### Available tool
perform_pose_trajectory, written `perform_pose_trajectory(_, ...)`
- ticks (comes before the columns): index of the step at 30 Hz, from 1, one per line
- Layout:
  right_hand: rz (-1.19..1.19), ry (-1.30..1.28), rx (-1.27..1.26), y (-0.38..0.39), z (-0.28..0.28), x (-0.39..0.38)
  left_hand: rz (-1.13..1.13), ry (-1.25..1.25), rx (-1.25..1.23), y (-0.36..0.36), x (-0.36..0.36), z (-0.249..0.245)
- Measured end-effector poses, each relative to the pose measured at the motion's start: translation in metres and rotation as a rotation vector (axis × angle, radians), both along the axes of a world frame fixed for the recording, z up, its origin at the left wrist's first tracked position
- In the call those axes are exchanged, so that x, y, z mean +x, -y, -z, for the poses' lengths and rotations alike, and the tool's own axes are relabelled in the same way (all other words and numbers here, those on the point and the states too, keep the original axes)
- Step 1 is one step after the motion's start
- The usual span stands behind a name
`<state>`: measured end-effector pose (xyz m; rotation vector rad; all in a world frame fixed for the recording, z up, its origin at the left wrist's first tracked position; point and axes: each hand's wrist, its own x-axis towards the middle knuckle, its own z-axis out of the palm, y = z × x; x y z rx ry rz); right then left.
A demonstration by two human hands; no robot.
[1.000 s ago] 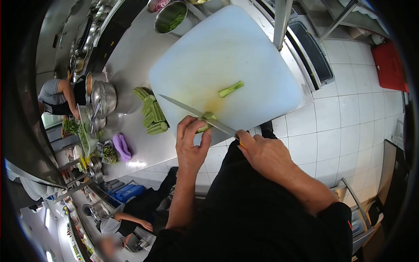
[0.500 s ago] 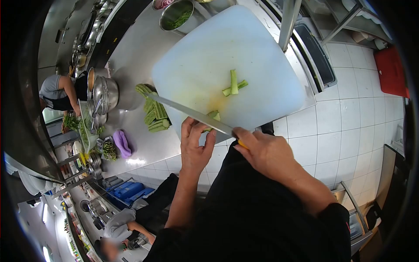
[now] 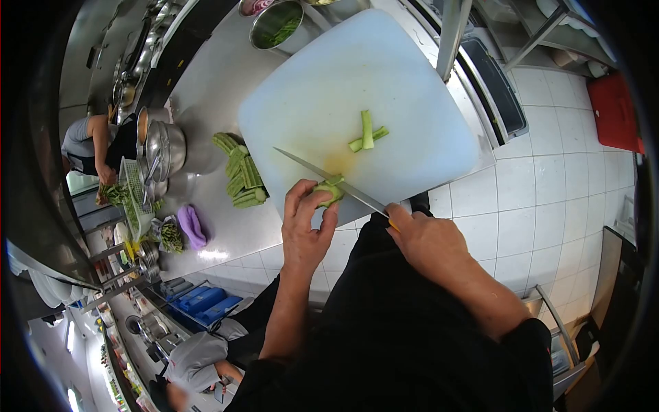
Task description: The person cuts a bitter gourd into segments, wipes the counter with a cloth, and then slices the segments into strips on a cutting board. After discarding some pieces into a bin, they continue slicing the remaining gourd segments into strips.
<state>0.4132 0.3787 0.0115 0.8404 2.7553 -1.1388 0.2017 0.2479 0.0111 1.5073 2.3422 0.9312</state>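
Note:
My left hand (image 3: 305, 223) pinches a short green cucumber piece (image 3: 330, 193) at the near edge of the white cutting board (image 3: 329, 89). A long-bladed knife (image 3: 365, 198) with an orange handle is gripped in my right hand (image 3: 432, 242). Its blade slants up and left, passing right by the cucumber piece, with the tip over the board. Two cut cucumber strips (image 3: 367, 130) lie crossed further up the board. Beside the board's left edge, more long green pieces (image 3: 240, 170) are stacked on the steel counter (image 3: 206, 147).
A steel container of cut greens (image 3: 278, 26) stands behind the board. To the left are stacked metal bowls (image 3: 165, 145), a purple cloth (image 3: 192, 226) and a green basket (image 3: 137, 199). Two other people work at the left, one (image 3: 103, 141) handling leafy greens, another (image 3: 206, 358) lower down.
The knife has shifted right and turned, its tip drawing back from the stacked pieces to over the board. More of the cucumber piece in my left hand now shows.

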Motion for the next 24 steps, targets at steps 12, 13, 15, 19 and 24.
perform_pose_trajectory(12,0.006,-0.373,0.103,-0.003,-0.010,-0.021,-0.066,-0.027,0.011,0.007,0.004,0.005)
perform_pose_trajectory(13,-0.003,-0.368,0.116,0.000,-0.010,-0.025,-0.068,-0.028,0.004,0.007,0.003,0.006)
perform_pose_trajectory(15,-0.005,-0.356,0.132,0.003,-0.007,-0.028,-0.056,-0.053,0.007,0.008,0.001,0.008)
perform_pose_trajectory(19,0.009,-0.317,0.132,0.005,-0.003,-0.025,-0.052,-0.073,0.016,0.007,0.002,0.006)
perform_pose_trajectory(24,-0.023,-0.183,0.102,0.002,-0.004,-0.013,-0.069,-0.039,0.022,0.003,0.005,0.004)
